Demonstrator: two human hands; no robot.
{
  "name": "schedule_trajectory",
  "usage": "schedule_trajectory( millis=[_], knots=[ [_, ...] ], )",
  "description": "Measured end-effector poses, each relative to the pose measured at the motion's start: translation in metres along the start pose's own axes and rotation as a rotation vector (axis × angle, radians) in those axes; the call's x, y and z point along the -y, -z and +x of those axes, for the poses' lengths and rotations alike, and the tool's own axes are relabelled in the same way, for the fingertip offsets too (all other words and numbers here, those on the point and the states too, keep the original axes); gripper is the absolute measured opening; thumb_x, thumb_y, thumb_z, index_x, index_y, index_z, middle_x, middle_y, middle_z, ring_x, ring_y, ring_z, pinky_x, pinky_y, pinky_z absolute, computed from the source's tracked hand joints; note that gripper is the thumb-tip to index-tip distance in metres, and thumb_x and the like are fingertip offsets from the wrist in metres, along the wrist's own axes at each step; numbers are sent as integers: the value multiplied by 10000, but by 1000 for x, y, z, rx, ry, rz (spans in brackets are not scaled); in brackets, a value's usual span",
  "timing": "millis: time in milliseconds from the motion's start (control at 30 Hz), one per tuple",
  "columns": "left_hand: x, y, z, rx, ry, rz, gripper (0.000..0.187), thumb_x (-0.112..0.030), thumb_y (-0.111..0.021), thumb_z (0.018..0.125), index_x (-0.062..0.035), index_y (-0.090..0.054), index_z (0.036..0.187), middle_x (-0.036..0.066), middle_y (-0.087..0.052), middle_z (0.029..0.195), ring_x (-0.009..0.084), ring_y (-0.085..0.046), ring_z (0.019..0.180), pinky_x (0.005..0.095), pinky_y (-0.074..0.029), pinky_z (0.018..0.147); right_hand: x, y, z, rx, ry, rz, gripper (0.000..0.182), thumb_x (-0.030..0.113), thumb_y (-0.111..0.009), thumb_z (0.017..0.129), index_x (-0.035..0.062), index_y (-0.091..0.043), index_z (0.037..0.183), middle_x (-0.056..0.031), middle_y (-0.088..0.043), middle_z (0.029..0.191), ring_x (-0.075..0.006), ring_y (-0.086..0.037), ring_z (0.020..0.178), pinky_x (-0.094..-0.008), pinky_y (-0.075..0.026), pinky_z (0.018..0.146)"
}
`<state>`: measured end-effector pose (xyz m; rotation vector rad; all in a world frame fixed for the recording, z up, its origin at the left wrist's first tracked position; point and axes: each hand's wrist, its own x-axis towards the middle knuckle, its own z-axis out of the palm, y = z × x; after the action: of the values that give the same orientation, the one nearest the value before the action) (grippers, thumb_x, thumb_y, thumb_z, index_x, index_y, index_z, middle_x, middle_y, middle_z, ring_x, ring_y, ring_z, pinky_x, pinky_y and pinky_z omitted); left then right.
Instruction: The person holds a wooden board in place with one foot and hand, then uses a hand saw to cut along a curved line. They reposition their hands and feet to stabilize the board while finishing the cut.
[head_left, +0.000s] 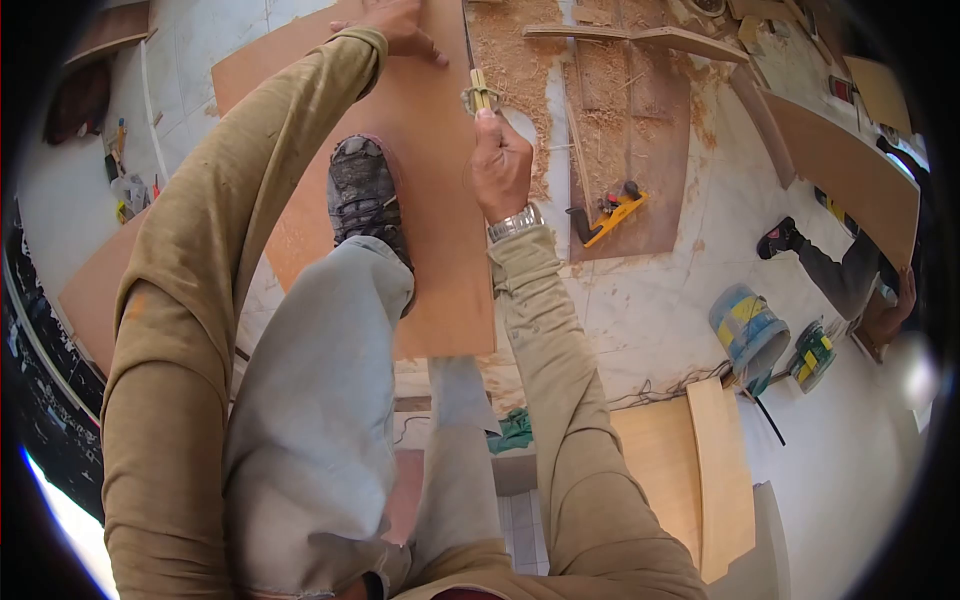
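Two hands and one shoe (368, 190) at a brown board (445, 250).
The board stretches from the middle of the view toward eleven o'clock, the shoe on it at half past ten. Near twelve, the left hand (397, 25) lies spread and grasps nothing, its fingers on the board. The right hand (502, 165), nearer the middle at twelve, grips a pale-handled tool (480, 92) beside the board's right edge; its working end is too thin to make out. Wood shavings (512, 50) lie toward half past twelve, a yellow hand plane (617, 217) at two, a blue bucket (735, 320) at three; beyond the bucket, another person's leg (840, 272).
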<state>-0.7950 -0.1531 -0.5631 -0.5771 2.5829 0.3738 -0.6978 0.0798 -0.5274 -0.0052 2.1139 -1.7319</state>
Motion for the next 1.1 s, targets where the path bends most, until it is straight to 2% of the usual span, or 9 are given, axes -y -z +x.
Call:
schedule_trajectory(
  millis=[67,200,300,400,600,733,800,933,1100],
  knots=[
    [0,0,1,2,-1,12,1365,-612,-933,562,-185,-202,1633,276,-198,1654,577,-45,1525,836,-162,1081,1,11,-43,-18,-73,-8,412,345,-524,1083,-30,-681,1013,55,-407,689,-52,-378,640,-283,-334,562],
    [2,2,2,1,-2,26,1370,-608,-934,562,-180,-197,1634,279,-196,1653,577,-47,1524,831,-162,1086,4,31,-89,-20,-14,31,412,339,-533,1066,12,-680,1269,-228,-681,862,-208,-685,796,-360,-534,722],
    [2,2,2,-1,-4,31,1373,-606,-935,562,-176,-193,1634,281,-194,1652,578,-48,1524,828,-162,1089,2,4,-19,-15,2,-89,412,333,-523,1082,-37,-688,1155,26,-469,683,-79,-405,665,-321,-381,582],
    [2,3,2,-4,-16,47,1376,-603,-935,561,-172,-190,1634,283,-193,1652,578,-49,1524,824,-162,1092,9,-4,15,107,-172,-215,391,313,-529,1070,49,-682,1315,-174,-745,1020,-147,-695,923,-314,-545,820],
    [7,1,0,-15,2,30,1392,-571,-965,533,-247,-194,1645,243,-214,1657,580,-43,1523,881,-195,1038,4,23,-81,-68,87,3,372,303,-534,1063,37,-693,1269,-181,-714,888,-194,-704,792,-347,-547,720],
    [15,-2,7,9,-20,11,1451,-515,-989,503,-255,-146,1656,233,-201,1663,569,-45,1529,876,-223,1034,7,-10,54,7,-83,-280,403,372,-507,1066,19,-700,1046,-153,-645,671,-212,-672,636,-380,-515,589],
    [15,-1,6,25,-33,2,1461,-521,-988,501,-257,-135,1658,229,-190,1668,560,-44,1534,877,-223,1031,1,-14,73,-1,-258,124,482,419,-505,1059,34,-588,779,-28,-530,565,-143,-532,460,-297,-415,426],
    [11,2,1,29,-19,-13,1460,-528,-986,502,-257,-138,1659,227,-187,1670,546,-41,1540,879,-221,1030,19,11,33,-3,-377,473,473,465,-511,1067,35,-610,897,-1,-471,547,-112,-473,429,-288,-360,386],
    [13,0,4,19,-15,6,1457,-515,-987,503,-262,-136,1659,226,-168,1681,539,-30,1545,885,-214,1022,8,1,1,-64,-115,70,447,404,-526,1078,-6,-698,1025,-44,-540,678,-108,-499,604,-297,-407,557]
  ],
)
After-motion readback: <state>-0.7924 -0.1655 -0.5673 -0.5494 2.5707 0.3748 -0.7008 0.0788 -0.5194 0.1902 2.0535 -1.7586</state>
